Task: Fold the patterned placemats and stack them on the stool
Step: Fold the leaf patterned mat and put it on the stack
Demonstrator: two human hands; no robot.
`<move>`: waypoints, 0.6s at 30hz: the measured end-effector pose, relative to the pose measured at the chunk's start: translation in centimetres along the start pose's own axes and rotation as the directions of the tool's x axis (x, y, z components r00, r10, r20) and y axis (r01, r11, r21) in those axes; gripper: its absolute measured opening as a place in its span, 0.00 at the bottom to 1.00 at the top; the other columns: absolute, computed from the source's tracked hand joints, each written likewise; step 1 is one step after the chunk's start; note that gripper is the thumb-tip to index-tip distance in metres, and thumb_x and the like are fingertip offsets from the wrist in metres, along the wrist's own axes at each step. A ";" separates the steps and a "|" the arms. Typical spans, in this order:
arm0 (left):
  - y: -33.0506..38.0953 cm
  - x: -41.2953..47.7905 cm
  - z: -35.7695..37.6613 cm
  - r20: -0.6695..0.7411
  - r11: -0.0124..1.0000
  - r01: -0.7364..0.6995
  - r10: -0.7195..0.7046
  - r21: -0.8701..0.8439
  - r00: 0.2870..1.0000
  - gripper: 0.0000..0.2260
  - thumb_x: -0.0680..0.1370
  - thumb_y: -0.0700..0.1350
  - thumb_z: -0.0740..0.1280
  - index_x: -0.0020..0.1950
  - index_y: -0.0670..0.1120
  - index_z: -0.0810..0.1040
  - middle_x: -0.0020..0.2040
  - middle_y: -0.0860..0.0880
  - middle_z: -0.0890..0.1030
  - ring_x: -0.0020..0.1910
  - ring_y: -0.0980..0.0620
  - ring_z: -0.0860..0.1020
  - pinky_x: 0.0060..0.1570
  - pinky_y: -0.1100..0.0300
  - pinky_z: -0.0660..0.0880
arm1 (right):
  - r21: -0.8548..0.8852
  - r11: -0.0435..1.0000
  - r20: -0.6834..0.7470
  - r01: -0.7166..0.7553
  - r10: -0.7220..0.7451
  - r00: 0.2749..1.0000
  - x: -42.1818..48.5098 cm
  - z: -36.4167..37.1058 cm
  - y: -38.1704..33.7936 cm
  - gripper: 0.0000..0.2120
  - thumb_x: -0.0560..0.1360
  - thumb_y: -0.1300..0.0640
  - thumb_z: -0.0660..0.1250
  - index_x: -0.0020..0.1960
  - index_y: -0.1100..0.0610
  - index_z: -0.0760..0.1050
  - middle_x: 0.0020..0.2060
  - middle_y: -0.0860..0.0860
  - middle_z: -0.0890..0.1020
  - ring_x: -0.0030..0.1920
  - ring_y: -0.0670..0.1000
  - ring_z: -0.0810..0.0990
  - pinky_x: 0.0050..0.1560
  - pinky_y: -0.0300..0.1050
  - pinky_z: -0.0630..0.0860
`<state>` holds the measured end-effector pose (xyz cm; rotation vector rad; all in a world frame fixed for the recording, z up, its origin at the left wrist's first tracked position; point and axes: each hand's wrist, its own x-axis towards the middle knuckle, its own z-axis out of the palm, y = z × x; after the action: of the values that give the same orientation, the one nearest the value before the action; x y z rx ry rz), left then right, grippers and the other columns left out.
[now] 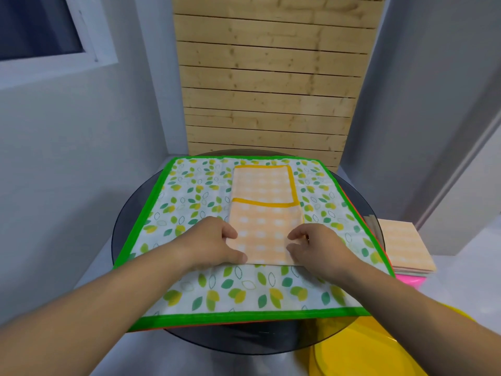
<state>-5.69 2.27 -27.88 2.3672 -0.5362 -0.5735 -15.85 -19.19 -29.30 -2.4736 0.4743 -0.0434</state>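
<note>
Left hand [217, 241] and right hand [318, 249], fingers curled, pinch the near end of the orange checked placemat [264, 210], lying on a leaf-print placemat [189, 185] on the desk [244, 340], apparently to fold it again. Folded mats [404, 248] wait on the stool [409, 280].

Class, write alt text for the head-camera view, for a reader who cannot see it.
The left hand and right hand pinch a folded orange checked placemat on a leaf-print placemat. A stack of folded placemats sits at right.

Soft matt cloth on the orange checked folded placemat [264, 213], same on the leaf-print green-bordered placemat [189, 191]. Under them, a smooth, glossy dark glass round tabletop [244, 340]. Behind, pale knotty wooden slat panel [271, 77]. Shiny yellow plastic tub [366, 348].
</note>
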 end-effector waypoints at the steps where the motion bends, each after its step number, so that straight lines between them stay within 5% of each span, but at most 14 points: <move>1: 0.1 -0.2 0.1 0.005 1.000 -0.006 0.006 0.007 1.000 0.32 0.69 0.52 0.80 0.70 0.47 0.76 0.47 0.56 0.74 0.50 0.55 0.75 0.54 0.65 0.71 | -0.018 1.000 0.013 0.005 -0.004 1.000 0.0 0.0 0.0 0.17 0.78 0.50 0.68 0.64 0.55 0.77 0.61 0.50 0.79 0.59 0.49 0.76 0.53 0.38 0.69; 5: 0.2 -0.6 0.2 -0.004 1.000 0.005 -0.005 -0.008 1.000 0.33 0.68 0.54 0.81 0.70 0.48 0.75 0.57 0.53 0.76 0.58 0.50 0.78 0.53 0.64 0.71 | -0.073 0.997 0.059 0.002 0.002 0.998 -0.1 0.2 -0.1 0.31 0.71 0.38 0.73 0.67 0.54 0.74 0.63 0.50 0.76 0.62 0.51 0.76 0.57 0.41 0.72; 8: 0.2 -0.7 1.0 -0.060 1.000 0.025 -0.024 0.015 0.998 0.31 0.68 0.60 0.78 0.66 0.52 0.75 0.54 0.53 0.75 0.53 0.53 0.75 0.49 0.62 0.71 | -0.072 0.997 0.063 -0.014 0.019 0.998 -0.1 0.7 -0.2 0.36 0.66 0.35 0.74 0.67 0.54 0.73 0.62 0.51 0.75 0.57 0.52 0.77 0.59 0.47 0.76; 12: 0.5 -1.2 2.9 -0.175 0.992 0.032 -0.010 0.123 0.985 0.27 0.73 0.64 0.71 0.67 0.54 0.70 0.65 0.52 0.71 0.57 0.53 0.74 0.54 0.58 0.73 | -0.089 0.996 0.038 0.007 -0.004 0.999 -0.2 1.0 -0.5 0.35 0.69 0.36 0.73 0.69 0.54 0.72 0.64 0.51 0.72 0.59 0.52 0.76 0.61 0.45 0.74; 18: 0.5 -1.3 4.2 -0.190 0.960 0.035 0.019 0.278 0.982 0.31 0.74 0.67 0.65 0.72 0.56 0.65 0.67 0.50 0.70 0.66 0.48 0.69 0.63 0.51 0.71 | -0.205 0.975 0.011 0.081 -0.081 0.997 -0.8 1.5 -1.1 0.30 0.74 0.37 0.68 0.68 0.54 0.71 0.60 0.50 0.69 0.60 0.52 0.72 0.60 0.46 0.71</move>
<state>-9.10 0.55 -30.15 2.6577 -0.5506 -0.2818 -16.00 -17.27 -29.79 -2.6953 0.3932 -0.0246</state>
